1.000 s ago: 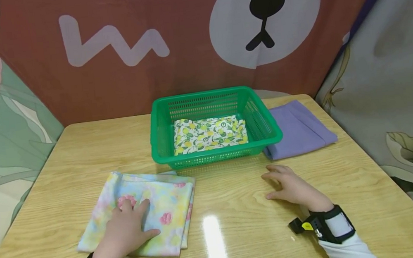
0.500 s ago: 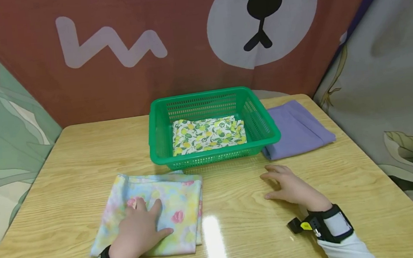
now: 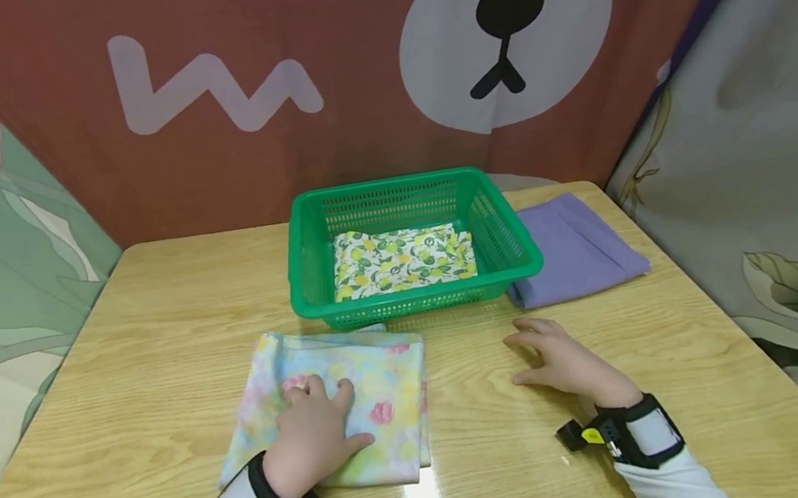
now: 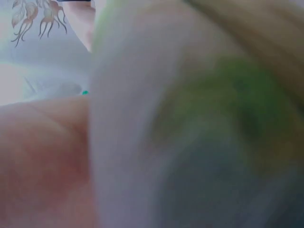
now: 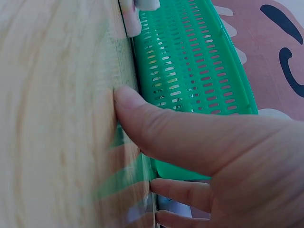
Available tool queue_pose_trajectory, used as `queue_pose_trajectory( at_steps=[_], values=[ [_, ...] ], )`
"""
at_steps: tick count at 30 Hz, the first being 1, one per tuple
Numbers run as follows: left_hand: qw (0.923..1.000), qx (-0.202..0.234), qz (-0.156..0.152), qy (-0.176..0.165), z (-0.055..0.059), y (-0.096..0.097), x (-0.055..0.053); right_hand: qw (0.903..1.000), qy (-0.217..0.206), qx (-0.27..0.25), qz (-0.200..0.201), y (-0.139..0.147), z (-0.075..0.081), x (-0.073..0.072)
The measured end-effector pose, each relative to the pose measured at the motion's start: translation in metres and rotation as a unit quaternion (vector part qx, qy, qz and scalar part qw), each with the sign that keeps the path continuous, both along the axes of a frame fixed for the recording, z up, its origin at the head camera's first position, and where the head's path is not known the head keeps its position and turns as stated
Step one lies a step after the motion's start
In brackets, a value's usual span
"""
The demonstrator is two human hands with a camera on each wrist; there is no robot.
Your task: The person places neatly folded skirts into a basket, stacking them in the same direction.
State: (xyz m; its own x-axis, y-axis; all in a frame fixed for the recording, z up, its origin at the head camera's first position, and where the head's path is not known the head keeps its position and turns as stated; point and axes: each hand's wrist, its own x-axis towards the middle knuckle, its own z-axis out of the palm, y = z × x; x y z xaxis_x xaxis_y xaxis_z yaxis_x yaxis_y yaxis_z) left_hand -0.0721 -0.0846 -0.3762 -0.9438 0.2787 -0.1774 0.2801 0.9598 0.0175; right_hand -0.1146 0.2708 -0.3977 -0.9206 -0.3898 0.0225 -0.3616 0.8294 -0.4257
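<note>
A folded pastel cloth [image 3: 375,379] with pink flowers lies on the table in front of the basket. On top of it rests my left hand [image 3: 315,429], fingers spread and pressing flat. In the left wrist view most of the picture is blurred, with part of the hand [image 4: 42,156] at the left. My right hand [image 3: 561,358] rests on the table to the right of the cloth, holding nothing. The right wrist view shows its thumb and loosely bent fingers [image 5: 161,133] against the wooden surface, with the green basket [image 5: 190,61] beyond them.
Behind the cloth stands the green plastic basket [image 3: 418,302], with a folded lemon-print cloth [image 3: 403,260] inside. A folded purple cloth [image 3: 572,252] lies against its right side. Printed curtains [image 3: 360,148] enclose the wooden table [image 3: 136,370] at the back and sides.
My left hand has slid the pastel cloth to the right across the table, toward the front of the basket. The right hand has stayed in place.
</note>
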Motion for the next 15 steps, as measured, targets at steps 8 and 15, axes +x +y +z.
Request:
queue_pose_trajectory(
  at_steps=[8, 15],
  values=[
    [0.9976, -0.066, 0.018, 0.000, -0.002, 0.028, 0.000, 0.9998, 0.015, -0.001, 0.011, -0.001, 0.000, -0.001],
    [0.9923, -0.122, 0.016, 0.008, -0.001, 0.054, 0.004, 0.9999, 0.011, -0.003, 0.009, -0.002, 0.001, -0.001]
  ],
)
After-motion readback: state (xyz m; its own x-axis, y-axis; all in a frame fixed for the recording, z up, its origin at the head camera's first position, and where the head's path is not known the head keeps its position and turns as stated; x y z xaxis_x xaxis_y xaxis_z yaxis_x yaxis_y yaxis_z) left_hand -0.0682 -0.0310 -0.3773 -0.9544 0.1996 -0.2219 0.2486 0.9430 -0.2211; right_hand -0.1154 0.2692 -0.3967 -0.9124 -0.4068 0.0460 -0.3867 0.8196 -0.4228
